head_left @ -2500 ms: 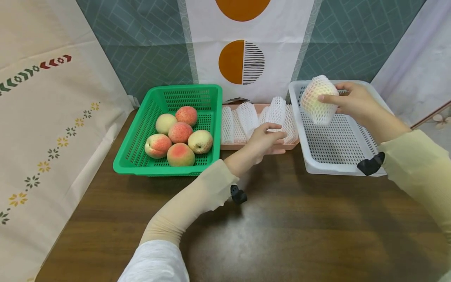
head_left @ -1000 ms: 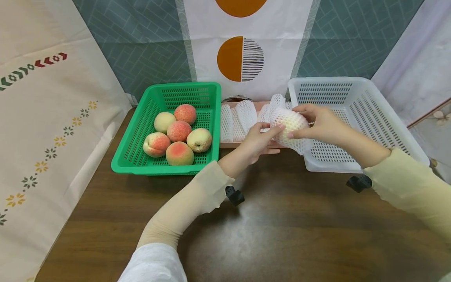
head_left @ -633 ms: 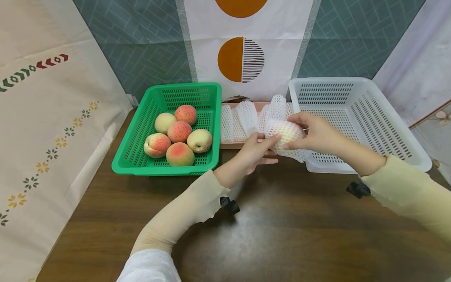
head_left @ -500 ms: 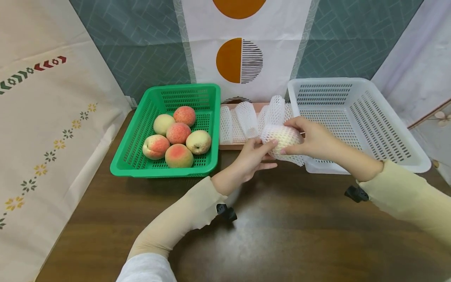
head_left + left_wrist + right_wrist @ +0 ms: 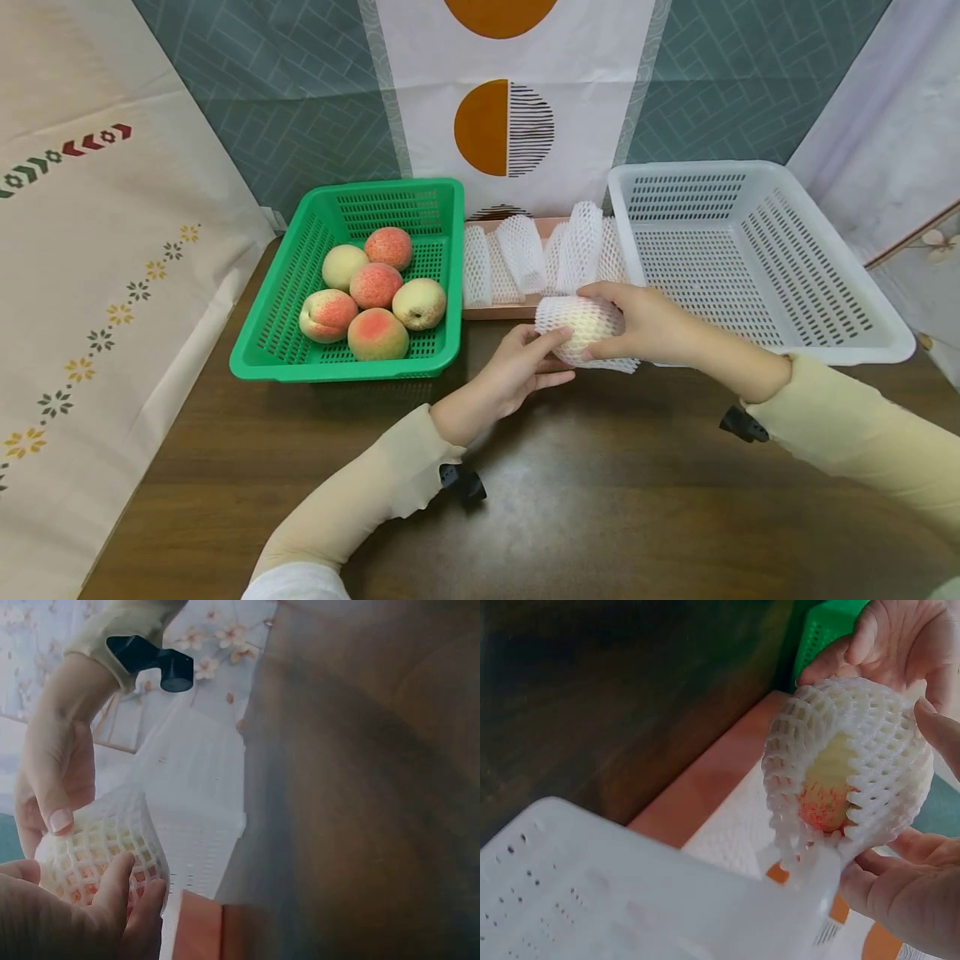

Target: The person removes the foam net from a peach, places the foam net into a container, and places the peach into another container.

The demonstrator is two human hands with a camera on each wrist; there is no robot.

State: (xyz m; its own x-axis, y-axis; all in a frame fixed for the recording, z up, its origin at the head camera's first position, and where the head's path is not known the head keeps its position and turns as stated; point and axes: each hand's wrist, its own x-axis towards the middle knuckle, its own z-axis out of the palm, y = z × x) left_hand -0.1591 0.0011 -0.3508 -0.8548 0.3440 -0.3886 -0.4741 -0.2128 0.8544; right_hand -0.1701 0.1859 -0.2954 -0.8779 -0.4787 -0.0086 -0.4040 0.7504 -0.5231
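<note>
A peach in a white foam net sleeve [image 5: 579,328] is held between both hands, just in front of the salmon-coloured tray. My left hand [image 5: 517,371] grips its left side, thumb on the near face and other fingers partly hidden. From the right, my right hand [image 5: 648,327] pinches it with the thumb in front and fingers over the top. In the right wrist view the sleeve's end gapes, showing the yellow and red skin of the peach [image 5: 826,784]. The left wrist view shows the left fingertips [image 5: 116,881] pressed against the netting.
A green basket [image 5: 341,369] with several bare peaches [image 5: 378,335] stands at the left. In the middle the salmon-coloured tray [image 5: 498,312] holds several foam net sleeves [image 5: 522,250]. A white basket [image 5: 840,354] stands at the right on the dark wooden table [image 5: 585,500].
My right hand has brought the sleeved peach leftward from over the white basket. The left hand, loose above the sleeves before, now grips it too. Both hands have drawn it nearer the table's front.
</note>
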